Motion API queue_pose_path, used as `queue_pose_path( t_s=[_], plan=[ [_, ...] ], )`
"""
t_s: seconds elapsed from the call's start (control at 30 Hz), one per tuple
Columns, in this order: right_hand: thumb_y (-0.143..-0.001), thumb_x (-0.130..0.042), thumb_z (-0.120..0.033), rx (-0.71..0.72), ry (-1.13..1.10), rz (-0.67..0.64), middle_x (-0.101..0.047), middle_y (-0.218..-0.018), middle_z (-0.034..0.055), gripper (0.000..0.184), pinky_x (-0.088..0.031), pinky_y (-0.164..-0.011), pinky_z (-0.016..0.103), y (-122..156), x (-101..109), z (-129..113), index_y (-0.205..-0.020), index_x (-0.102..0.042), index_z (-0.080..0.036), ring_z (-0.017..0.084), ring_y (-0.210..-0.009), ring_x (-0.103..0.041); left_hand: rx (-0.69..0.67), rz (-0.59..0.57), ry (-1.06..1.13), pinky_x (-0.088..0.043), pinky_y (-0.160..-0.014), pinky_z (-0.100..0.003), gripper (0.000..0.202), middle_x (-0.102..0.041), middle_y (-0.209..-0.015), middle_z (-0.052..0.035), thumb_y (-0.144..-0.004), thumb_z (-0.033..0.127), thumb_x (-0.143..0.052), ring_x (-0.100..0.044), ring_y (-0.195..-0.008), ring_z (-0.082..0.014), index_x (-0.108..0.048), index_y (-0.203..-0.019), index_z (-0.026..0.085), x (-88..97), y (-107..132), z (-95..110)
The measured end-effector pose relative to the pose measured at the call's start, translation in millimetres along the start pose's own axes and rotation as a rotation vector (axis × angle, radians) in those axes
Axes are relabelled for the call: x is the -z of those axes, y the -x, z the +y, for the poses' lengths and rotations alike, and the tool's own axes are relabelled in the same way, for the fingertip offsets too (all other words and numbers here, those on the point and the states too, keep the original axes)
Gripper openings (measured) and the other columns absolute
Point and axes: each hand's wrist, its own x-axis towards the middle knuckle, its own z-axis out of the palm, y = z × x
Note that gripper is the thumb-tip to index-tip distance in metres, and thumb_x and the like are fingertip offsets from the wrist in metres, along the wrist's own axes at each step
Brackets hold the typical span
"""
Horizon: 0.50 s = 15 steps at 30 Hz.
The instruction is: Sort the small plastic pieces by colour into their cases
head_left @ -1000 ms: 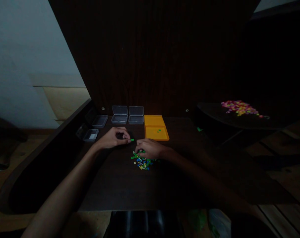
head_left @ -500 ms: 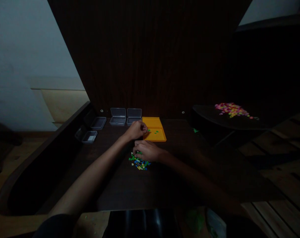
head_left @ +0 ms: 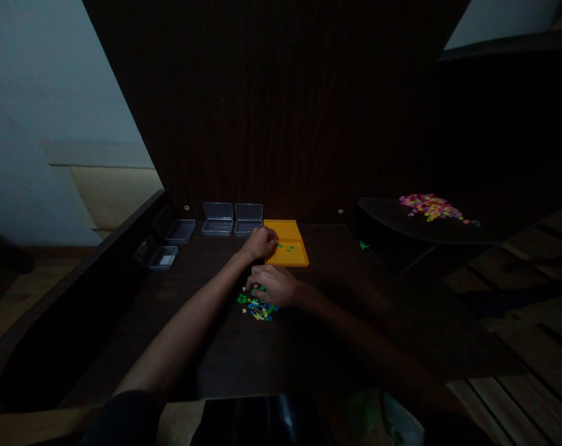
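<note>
While the left hand (head_left: 261, 243) stretched forward, fingers curled at the near-left edge of the orange tray (head_left: 294, 253), its grip could not be told; the right hand (head_left: 272, 285) lay palm-down, fingers bent loosely over the pile of small coloured pieces (head_left: 255, 308) on the dark table (head_left: 271, 353); whether it pinched one was unclear.

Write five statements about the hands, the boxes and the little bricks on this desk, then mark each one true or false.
1. The left hand is at the near left corner of the orange box. True.
2. The right hand rests on the far side of the pile of mixed coloured bricks. True.
3. The orange box holds only pink pieces. False: the few green pieces are all that show in it.
4. The clear plastic cases stand to the right of the orange box. False: they stand to its left.
5. A second heap of pink and yellow pieces lies on the dark surface at far right. True.
</note>
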Motion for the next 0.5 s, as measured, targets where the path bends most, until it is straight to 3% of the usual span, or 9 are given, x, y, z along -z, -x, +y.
queue_pose_path(
  t_s=[0.13, 0.23, 0.43, 0.5],
  plan=[
    [-0.081, -0.063, -0.018, -0.033, -0.014, -0.022, -0.063, -0.099, 0.0048, 0.017, -0.039, -0.071, 0.026, 0.6, 4.0, 5.9, -0.096, -0.071, -0.020, 0.017, -0.089, -0.058, -0.057, 0.060, 0.063, -0.046, -0.074, -0.025, 0.021, -0.070, -0.086, -0.0068, -0.078, 0.012, -0.052, -0.062, -0.077, -0.0160, -0.072, -0.087, 0.013, 16.2, 18.6, -7.1],
    [-0.080, -0.064, -0.017, -0.017, -0.029, -0.040, -0.064, -0.097, 0.0043, 0.017, -0.040, -0.072, 0.026, -0.3, 3.3, 8.5, -0.095, -0.071, -0.021, 0.017, -0.089, -0.058, -0.136, 0.013, 0.159, -0.044, -0.066, -0.024, 0.019, -0.066, -0.077, -0.0035, -0.079, 0.019, -0.055, -0.057, -0.067, -0.0131, -0.070, -0.087, 0.013, 29.3, 43.2, -15.1],
    [-0.080, -0.064, -0.020, -0.036, -0.038, -0.037, -0.065, -0.097, 0.0038, 0.017, -0.040, -0.072, 0.026, -2.5, 0.7, 5.6, -0.095, -0.071, -0.021, 0.018, -0.089, -0.059, -0.142, -0.298, 0.269, -0.036, -0.055, -0.019, 0.024, -0.053, -0.064, 0.0041, -0.073, 0.021, -0.059, -0.048, -0.058, -0.0088, -0.066, -0.094, 0.014, 55.1, 95.9, -21.9],
    [-0.080, -0.063, -0.019, -0.050, -0.036, -0.036, -0.065, -0.095, 0.0033, 0.016, -0.040, -0.070, 0.025, -2.6, 0.5, 4.4, -0.094, -0.071, -0.021, 0.016, -0.085, -0.059, -0.102, -0.321, 0.261, -0.037, -0.056, -0.019, 0.027, -0.055, -0.066, 0.0043, -0.071, 0.019, -0.060, -0.049, -0.059, -0.0087, -0.061, -0.097, 0.015, 64.0, 108.5, -20.3]
  ],
)
